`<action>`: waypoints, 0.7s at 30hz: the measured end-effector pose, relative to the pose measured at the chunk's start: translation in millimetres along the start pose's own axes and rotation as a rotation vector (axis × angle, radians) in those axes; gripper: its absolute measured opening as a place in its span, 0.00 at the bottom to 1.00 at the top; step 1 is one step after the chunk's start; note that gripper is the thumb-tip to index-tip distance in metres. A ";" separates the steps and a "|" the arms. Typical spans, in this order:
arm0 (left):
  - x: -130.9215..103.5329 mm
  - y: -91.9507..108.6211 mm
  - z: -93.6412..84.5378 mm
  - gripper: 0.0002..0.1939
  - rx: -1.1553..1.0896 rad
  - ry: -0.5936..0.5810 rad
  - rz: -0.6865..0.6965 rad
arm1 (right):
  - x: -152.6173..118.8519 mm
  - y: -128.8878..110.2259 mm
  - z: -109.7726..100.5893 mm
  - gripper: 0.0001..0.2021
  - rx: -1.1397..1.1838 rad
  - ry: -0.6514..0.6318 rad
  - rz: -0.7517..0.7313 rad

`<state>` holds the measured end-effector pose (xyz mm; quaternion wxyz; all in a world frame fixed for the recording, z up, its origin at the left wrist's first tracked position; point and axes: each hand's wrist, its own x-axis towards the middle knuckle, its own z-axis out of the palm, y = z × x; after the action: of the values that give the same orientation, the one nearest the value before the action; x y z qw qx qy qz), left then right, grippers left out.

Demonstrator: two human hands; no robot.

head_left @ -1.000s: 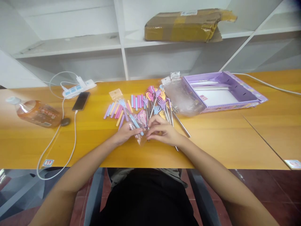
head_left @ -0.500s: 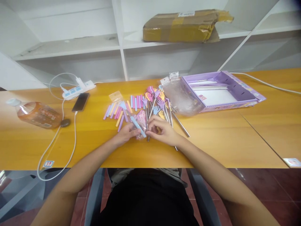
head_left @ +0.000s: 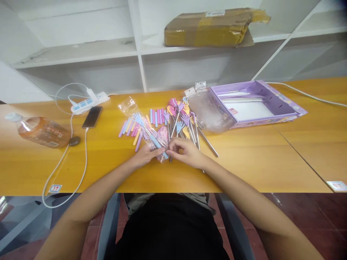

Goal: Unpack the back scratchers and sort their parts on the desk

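A light blue back scratcher (head_left: 155, 140) lies inside a long clear plastic bag (head_left: 128, 105), its hand-shaped head pointing up and left. My left hand (head_left: 146, 155) is closed around the lower part of the bag and the blue handle, thumb on top. Fingertips of my right hand (head_left: 187, 152) pinch at the lower right edge of the bag, by the handle's end. Beyond my right hand is a pile of back scratchers (head_left: 185, 119) with metal rods and coloured heads. Coloured handle sleeves (head_left: 156, 117) and a pink packet (head_left: 163, 132) lie behind my left hand.
To the right stands a purple box tray (head_left: 273, 118), with clear plastic bags (head_left: 214, 115) against its left side. On the left are a phone (head_left: 92, 116), a power strip (head_left: 90, 103), a cable, and a drink bottle (head_left: 43, 131). A taped carton (head_left: 206, 30) sits on the shelf.
The clear bag now stretches up over the blue back scratcher's head; before, it was bunched low near my left hand. My hands have stayed nearly in place.
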<state>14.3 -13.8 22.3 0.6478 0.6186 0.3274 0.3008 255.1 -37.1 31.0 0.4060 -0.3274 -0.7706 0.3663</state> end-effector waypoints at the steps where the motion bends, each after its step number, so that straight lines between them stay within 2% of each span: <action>1: -0.1 2.0 0.8 0.27 0.014 0.010 0.004 | -0.4 0.7 0.8 0.11 0.009 0.004 0.015; 10: -1.6 8.7 5.3 0.28 -0.012 -0.045 0.012 | -1.0 4.0 5.7 0.10 0.010 0.047 0.035; 16: -3.8 -0.4 4.0 0.23 0.004 -0.066 -0.007 | -1.6 2.8 6.0 0.11 0.004 0.079 0.036; 21: -3.3 7.2 4.5 0.21 0.015 -0.103 -0.008 | -1.6 -0.1 3.9 0.12 0.105 0.086 0.102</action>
<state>16.0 -18.7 29.7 0.6604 0.6367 0.2982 0.2636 252.4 -39.6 28.9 0.4359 -0.3599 -0.7146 0.4120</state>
